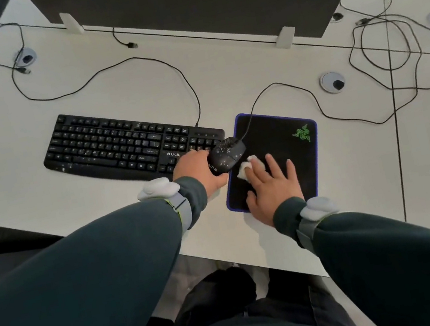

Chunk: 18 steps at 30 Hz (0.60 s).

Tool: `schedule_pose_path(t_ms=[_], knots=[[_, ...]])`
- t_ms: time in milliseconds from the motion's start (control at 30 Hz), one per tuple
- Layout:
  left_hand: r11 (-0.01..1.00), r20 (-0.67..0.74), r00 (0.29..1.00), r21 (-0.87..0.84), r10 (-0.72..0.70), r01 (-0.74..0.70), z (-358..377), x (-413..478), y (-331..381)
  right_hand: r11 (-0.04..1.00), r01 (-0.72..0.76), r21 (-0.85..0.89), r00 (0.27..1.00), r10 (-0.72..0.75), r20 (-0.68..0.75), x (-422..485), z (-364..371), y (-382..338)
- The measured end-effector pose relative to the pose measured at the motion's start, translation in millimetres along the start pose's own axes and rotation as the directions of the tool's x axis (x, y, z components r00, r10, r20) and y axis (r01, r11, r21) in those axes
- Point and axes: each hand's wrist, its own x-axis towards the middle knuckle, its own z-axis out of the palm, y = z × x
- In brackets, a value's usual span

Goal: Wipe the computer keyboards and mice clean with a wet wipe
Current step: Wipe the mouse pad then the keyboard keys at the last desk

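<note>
**Mouse held left, wipe pressed right**

Item, nearest: two dark green sleeves (86, 286), each with a pale grey wrist unit, reaching forward over the white bench (222, 81).

Item: left hand (198, 171), fingers curled round the rear of the black mouse (228, 154). The mouse sits at the near left edge of the mouse pad (293, 154), partly over the right end of the keyboard (118, 145). Its top is flecked with white specks. Its long axis runs from the palm, near left, to the cable end, far right.

Item: right hand (273, 190), fingers straight and spread, flat on the pad, fingertips pressing a small crumpled wet wipe (246, 168).

Relation: the wipe lies just beside the mouse, on its near right flank; whether the two touch cannot be told. The right hand is the nearer to that exposed side, the left hand covering the other.

Judgement: the coming stroke likely calls for a short travel up and left, along the mouse's length.
</note>
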Motion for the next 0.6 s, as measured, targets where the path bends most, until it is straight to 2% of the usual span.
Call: schedule_pose_path(t_ms=[67,133,167,267,367,433,500,600], knots=[[1.0,-0.009,1.0,0.003,-0.013,0.013,3,0,0,0.981,0.187,-0.06,0.982,-0.186,0.013,-14,5,-10],[1.0,-0.011,1.0,0.006,-0.018,0.018,7,-1,1,0.963,0.261,-0.072,0.965,-0.259,0.03,-38,16,-12],[1.0,-0.011,1.0,0.009,-0.012,0.012,9,-1,2,0.974,0.222,-0.055,0.975,-0.219,0.042,-50,21,-9],[0.999,-0.016,0.999,0.008,0.046,-0.046,14,-3,11,0.997,-0.064,-0.038,0.996,0.066,0.053,-70,31,21],[0.997,-0.011,0.997,-0.002,0.072,-0.072,17,-4,21,0.939,-0.344,0.023,0.936,0.341,0.084,-61,31,52],[0.998,-0.008,0.998,0.0,0.062,-0.062,21,-4,26,0.915,-0.391,0.097,0.92,0.385,0.076,-48,27,54],[0.998,-0.002,0.998,0.015,0.059,-0.059,24,-4,32,0.941,-0.31,0.136,0.951,0.303,0.069,-42,23,42],[0.997,-0.002,0.997,0.035,0.073,-0.073,28,-4,40,0.998,-0.012,0.063,0.999,0.01,0.034,-59,29,18]])
